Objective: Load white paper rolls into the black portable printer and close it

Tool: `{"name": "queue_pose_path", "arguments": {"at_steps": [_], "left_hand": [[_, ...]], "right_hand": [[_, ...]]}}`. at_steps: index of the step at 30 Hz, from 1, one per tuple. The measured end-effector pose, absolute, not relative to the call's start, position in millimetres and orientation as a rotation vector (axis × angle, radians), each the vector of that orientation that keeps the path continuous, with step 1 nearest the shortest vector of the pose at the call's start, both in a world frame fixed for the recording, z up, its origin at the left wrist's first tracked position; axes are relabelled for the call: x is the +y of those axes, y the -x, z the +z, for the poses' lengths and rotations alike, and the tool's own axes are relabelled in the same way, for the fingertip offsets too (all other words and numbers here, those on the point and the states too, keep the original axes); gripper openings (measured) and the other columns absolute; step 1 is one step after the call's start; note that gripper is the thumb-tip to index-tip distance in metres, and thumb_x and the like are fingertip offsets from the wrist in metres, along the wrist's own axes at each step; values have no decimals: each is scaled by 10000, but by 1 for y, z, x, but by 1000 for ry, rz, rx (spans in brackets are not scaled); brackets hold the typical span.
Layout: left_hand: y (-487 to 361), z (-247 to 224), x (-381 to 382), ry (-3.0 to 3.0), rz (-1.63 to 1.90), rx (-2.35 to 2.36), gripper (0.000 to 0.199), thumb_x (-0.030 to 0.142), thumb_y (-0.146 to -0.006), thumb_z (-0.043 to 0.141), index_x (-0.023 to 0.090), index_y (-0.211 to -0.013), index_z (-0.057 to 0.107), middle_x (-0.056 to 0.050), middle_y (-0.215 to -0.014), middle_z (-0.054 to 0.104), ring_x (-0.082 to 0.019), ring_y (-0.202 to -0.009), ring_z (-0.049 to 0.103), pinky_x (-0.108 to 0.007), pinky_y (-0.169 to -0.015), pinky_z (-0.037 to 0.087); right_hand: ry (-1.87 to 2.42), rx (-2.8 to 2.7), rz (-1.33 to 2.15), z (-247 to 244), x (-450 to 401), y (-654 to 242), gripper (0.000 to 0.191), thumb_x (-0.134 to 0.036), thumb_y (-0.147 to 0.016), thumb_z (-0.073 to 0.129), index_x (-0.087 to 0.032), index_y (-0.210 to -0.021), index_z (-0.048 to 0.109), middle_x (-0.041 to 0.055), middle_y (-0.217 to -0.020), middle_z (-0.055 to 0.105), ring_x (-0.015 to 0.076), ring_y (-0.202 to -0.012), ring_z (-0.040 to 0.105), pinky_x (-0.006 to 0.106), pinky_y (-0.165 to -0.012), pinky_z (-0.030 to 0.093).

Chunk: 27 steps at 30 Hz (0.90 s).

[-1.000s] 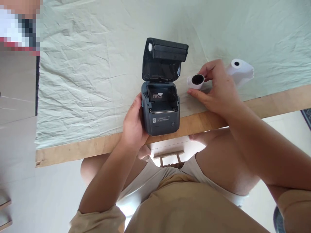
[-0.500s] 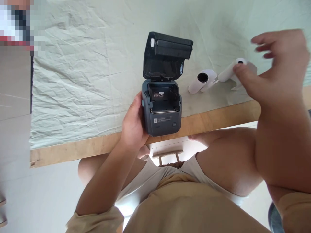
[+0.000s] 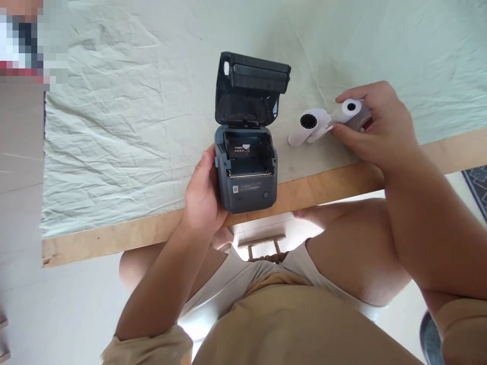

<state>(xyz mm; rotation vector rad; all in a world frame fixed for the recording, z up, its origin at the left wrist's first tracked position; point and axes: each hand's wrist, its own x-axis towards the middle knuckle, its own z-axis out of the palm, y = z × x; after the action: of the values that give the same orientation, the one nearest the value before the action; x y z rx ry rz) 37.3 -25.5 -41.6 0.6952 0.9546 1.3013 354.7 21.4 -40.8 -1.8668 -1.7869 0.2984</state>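
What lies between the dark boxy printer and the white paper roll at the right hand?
In the head view: another white cylindrical paper roll, with a wider dark hole.

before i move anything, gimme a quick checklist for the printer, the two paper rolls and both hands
1. Lid up: ok, it stands open on the printer.
2. Left hand supporting the printer: ok, it holds the left side.
3. Roll compartment in plain view: ok, no roll shows inside.
4. Right hand firm on the narrow-core roll: cannot tell; thumb and fingers surround it, but the far side is hidden.
5. Wide-core roll wound tight: not ok, a flap of paper stands off it.
6. Power on: cannot tell, the power button shows no clear light.
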Motion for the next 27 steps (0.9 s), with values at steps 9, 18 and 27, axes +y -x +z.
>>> {"name": "queue_pose_path", "arguments": {"at_steps": [9, 18, 27], "left_hand": [[-36, -39, -27, -742, 1232, 957, 521, 773, -1030, 673, 264, -1000, 776, -89, -1130, 874, -393, -1438, 755, -500, -1174, 673], [-28, -42, -32, -788, 1181, 966, 330, 549, -994, 839, 271, -1165, 785, -65, -1159, 887, -372, -1429, 776, -459, -1135, 694], [-31, -43, -32, -754, 1200, 942, 286, 523, -989, 851, 271, -1117, 809, -23, -1058, 874, -311, -1217, 853, -391, -986, 735]], "right_hand": [[1790, -1686, 481, -45, 24, -354, 568, -95, -873, 807, -332, -1386, 746, 62, -1153, 812, 174, -806, 668, 411, -792, 589], [1576, -1559, 231, -50, 26, -354, 491, -211, -790, 839, -277, -1248, 676, 106, -1137, 764, 213, -856, 709, 411, -756, 574], [1188, -1696, 96, -24, -7, -289, 374, -587, -1042, 749, -352, -1328, 702, 40, -1155, 774, 260, -1004, 795, 438, -789, 640]]}}
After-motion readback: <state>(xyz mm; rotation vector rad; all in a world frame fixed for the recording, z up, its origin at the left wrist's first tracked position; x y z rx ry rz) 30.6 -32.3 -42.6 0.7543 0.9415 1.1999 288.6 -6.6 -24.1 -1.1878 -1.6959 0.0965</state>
